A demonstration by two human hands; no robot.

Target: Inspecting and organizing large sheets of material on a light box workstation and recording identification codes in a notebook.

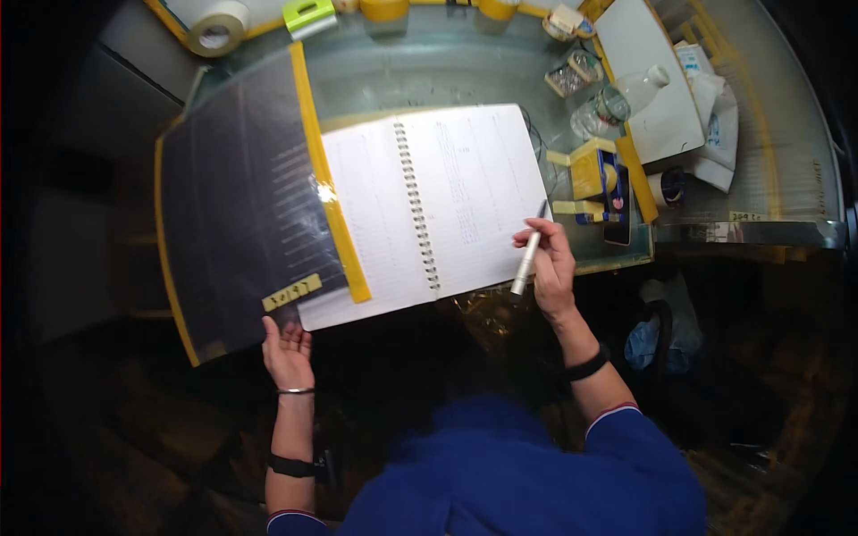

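Observation:
A spiral notebook (pixel 483 179) lies spread on the glass-topped desk, with handwriting on its lined pages. Over part of its left page rests a large dark sheet (pixel 237 196) edged with yellow tape. My left hand (pixel 288 355) is at the sheet's lower edge, near the notebook's bottom left corner, palm turned up and fingers apart. Whether its fingertips touch the sheet is hard to tell. At the right page's edge, my right hand (pixel 552 272) grips a silver pen (pixel 525 265) between its fingers, the dark end pointing away from me.
To the right stand a yellow tape holder (pixel 592 171), a phone (pixel 618 228), a clear plastic bottle (pixel 639 89) and a small container (pixel 575 73). Tape rolls, one white (pixel 217 29), and a green box (pixel 308 14) line the far edge. A plastic bag (pixel 666 335) hangs below the desk's right side.

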